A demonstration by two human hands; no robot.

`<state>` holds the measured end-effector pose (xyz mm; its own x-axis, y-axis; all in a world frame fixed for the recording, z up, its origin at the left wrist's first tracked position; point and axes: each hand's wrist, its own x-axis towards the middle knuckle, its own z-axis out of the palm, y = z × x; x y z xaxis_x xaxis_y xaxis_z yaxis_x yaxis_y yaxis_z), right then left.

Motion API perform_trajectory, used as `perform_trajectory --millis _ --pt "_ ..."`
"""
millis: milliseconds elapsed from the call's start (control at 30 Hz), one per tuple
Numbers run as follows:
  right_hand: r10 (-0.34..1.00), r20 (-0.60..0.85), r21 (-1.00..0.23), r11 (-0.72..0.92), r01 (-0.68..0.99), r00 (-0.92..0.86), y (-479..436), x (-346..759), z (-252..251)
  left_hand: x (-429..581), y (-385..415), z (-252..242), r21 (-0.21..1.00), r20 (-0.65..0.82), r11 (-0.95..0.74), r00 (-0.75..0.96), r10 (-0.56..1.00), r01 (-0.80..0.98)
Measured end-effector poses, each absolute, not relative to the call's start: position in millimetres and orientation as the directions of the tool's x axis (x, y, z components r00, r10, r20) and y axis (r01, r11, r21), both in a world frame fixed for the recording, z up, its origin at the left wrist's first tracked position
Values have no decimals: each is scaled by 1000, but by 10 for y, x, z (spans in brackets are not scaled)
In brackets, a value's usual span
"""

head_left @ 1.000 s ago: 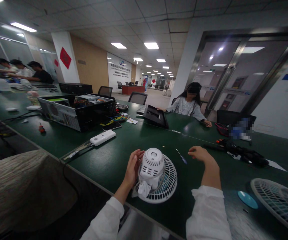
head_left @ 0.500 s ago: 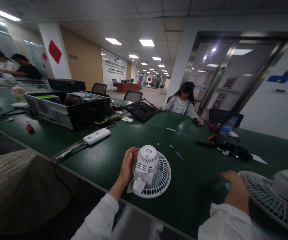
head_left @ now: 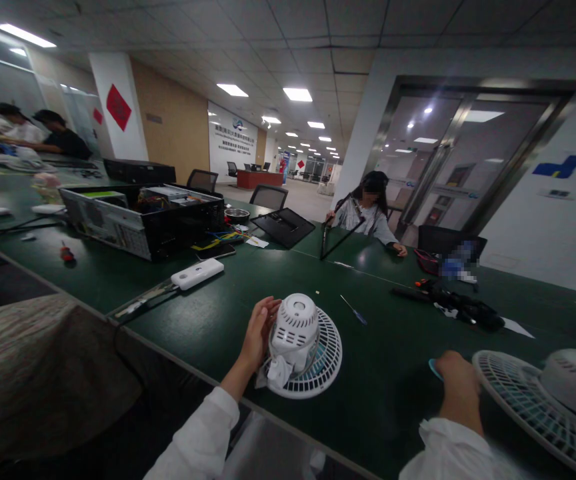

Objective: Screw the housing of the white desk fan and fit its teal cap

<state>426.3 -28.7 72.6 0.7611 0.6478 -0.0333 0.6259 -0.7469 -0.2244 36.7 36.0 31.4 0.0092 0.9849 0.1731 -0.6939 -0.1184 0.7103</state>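
Observation:
A white fan head (head_left: pixel 295 333) lies grille down on the green table (head_left: pixel 368 373), its motor housing upward. My left hand (head_left: pixel 259 330) rests against the left side of the housing, fingers curved and slightly apart. To the right, my right hand (head_left: pixel 455 373) is closed round a small light-blue piece (head_left: pixel 436 369), of which only an edge shows. Just right of that hand lies a second white fan (head_left: pixel 538 400) with a round grille, cut off by the frame edge.
A screwdriver (head_left: pixel 354 311) lies beyond the first fan. Left are a white power strip (head_left: pixel 198 273) and an open computer case (head_left: pixel 143 217). Across the table a person (head_left: pixel 368 207) holds a black frame (head_left: pixel 341 241). Black gear (head_left: pixel 461 303) lies at right.
My right hand has moved left, away from the second fan, with the blue piece. My left hand stays at the first fan. The person across has lifted a black frame off the dark panel.

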Motion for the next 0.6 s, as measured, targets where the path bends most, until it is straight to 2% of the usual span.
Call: perform_trajectory --millis 100,200,267,333,367,433,533,600 --pt "591 -54 -202 -796 571 805 -246 4144 847 366 359 312 706 186 -124 14 983 -697" --pt "709 15 -249 -680 689 705 -91 3880 1081 365 356 310 710 181 -115 22 983 -695" --pt "834 91 -310 -495 812 544 18 3574 1301 367 351 314 709 174 -108 25 985 -697" --pt "936 286 -427 -68 902 205 73 3177 1550 370 345 324 705 170 -104 25 985 -702" --pt "931 361 -455 118 883 61 76 2961 1673 372 341 331 702 168 -102 24 985 -705" --pt "869 461 -435 398 808 -181 47 2542 1887 374 332 345 699 162 -97 24 987 -708" --pt "772 518 -369 590 718 -368 -2 2064 2049 374 318 358 694 167 -101 23 986 -712" --pt "769 449 -329 617 715 -456 9 1879 2036 372 315 358 698 176 -107 24 984 -708"
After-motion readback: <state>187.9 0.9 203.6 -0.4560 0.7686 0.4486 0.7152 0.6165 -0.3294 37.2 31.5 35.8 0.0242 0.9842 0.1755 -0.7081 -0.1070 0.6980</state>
